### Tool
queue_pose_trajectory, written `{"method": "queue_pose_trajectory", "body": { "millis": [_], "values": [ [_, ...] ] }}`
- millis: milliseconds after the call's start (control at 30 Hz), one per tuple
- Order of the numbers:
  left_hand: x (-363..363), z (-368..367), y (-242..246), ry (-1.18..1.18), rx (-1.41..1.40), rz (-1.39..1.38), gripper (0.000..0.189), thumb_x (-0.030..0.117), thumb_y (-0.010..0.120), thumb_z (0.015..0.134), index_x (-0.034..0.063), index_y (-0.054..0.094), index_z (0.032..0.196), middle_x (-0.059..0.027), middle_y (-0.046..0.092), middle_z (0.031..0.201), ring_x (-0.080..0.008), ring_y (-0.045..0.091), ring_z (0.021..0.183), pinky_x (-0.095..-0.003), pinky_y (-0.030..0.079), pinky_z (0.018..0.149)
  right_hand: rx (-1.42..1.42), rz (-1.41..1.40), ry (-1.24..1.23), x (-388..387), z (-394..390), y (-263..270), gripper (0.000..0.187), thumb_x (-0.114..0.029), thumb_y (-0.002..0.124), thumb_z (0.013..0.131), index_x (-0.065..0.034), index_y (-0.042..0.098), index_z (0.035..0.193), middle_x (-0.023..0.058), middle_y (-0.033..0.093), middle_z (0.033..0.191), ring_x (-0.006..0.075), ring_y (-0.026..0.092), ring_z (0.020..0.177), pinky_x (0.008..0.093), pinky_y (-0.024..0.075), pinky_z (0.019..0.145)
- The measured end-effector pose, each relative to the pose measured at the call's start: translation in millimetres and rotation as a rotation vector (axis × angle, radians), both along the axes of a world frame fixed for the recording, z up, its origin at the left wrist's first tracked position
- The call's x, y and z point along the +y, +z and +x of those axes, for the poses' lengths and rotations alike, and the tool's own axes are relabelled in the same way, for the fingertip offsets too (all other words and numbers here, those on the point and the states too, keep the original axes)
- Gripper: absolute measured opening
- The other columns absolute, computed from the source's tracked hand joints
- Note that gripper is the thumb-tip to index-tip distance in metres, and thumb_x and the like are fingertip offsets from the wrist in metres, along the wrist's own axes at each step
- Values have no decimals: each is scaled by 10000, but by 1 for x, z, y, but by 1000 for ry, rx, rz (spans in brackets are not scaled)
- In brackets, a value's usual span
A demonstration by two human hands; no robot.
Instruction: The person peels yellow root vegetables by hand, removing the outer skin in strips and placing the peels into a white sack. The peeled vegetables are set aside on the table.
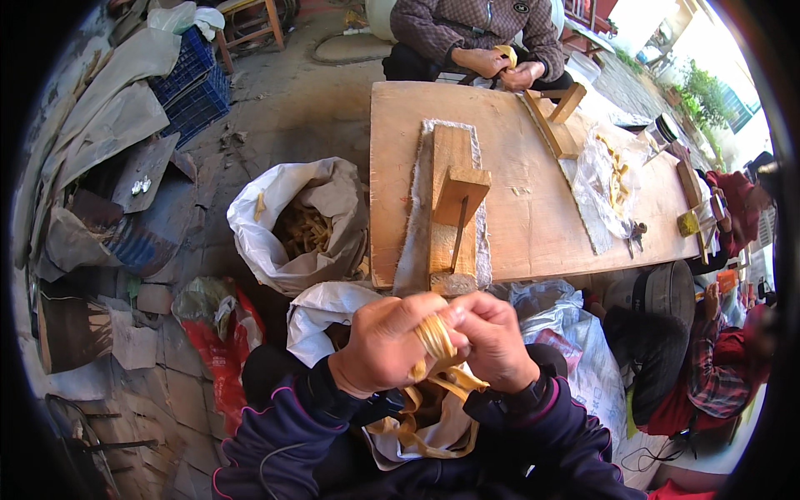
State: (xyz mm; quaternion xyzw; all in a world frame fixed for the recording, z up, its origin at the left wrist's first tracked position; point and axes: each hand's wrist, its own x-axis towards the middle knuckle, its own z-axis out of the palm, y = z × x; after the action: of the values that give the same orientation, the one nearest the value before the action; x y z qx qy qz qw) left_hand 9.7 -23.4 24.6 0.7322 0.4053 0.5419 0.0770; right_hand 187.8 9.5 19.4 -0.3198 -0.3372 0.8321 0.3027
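Observation:
A pale yellow, pliable strip wound into a small coil (435, 337) is held up between my hands, above my lap. My left hand (384, 344) grips the coil from the left, fingers curled around it. At its right side, the fingertips of my right hand (497, 344) pinch the strip and meet the left fingers. More loose yellowish strips (409, 431) hang and lie below, over an open white sack (453, 415) on my lap. Just beyond my hands, a wooden block stand (462, 194) with a slanting metal rod rests on a cloth on the table.
The wooden table (519, 237) carries another wooden stand (556, 119) and a plastic bag of yellow pieces (603, 175). A white sack of short yellow pieces (297, 231) stands left of it. Across sits a person (478, 31) holding a yellow strip; others sit at right. Blue crates (194, 81) stand far left.

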Motion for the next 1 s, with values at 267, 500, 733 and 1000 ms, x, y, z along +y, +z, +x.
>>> {"method": "queue_pose_trajectory", "body": {
  "millis": [267, 500, 733, 1000],
  "values": [
    [-8, -1, -1, 21, 144, -451, 210, 5, 681, 802, -21, 683, 1009, -147, 634, 1225, -314, 698, 916, -355, 579, 749, -647, 1316, -20, 7, -3, 3, 181, -135, 720, 862, 6, 647, 948, 161, 632, 749, 321, 644, 658, 353, 512, 589],
    [-2, -9, 0, -198, -264, -326, 82, 6, 663, 860, -21, 671, 937, -163, 662, 1096, -251, 686, 898, -322, 554, 749, -496, 579, 183, 2, 5, 7, 344, -313, 533, 1013, -17, 619, 858, 50, 551, 669, 117, 505, 574, 279, 407, 531],
    [-1, -32, 10, -80, -444, -427, 253, 231, 666, 941, -20, 667, 972, -118, 683, 999, -111, 604, 764, -236, 484, 654, -145, 63, 265, 6, 10, 8, 544, -501, 487, 1001, -9, 605, 798, 9, 521, 650, 60, 339, 527, 233, 245, 490],
    [-4, -22, -1, -394, -740, -911, 155, 48, 704, 839, 14, 619, 964, -22, 626, 794, -69, 568, 686, -221, 449, 619, -168, -47, 248, 7, 5, 14, 407, -390, 572, 994, -55, 599, 765, -67, 409, 592, 39, 294, 503, 226, 197, 467]
  ]
}}
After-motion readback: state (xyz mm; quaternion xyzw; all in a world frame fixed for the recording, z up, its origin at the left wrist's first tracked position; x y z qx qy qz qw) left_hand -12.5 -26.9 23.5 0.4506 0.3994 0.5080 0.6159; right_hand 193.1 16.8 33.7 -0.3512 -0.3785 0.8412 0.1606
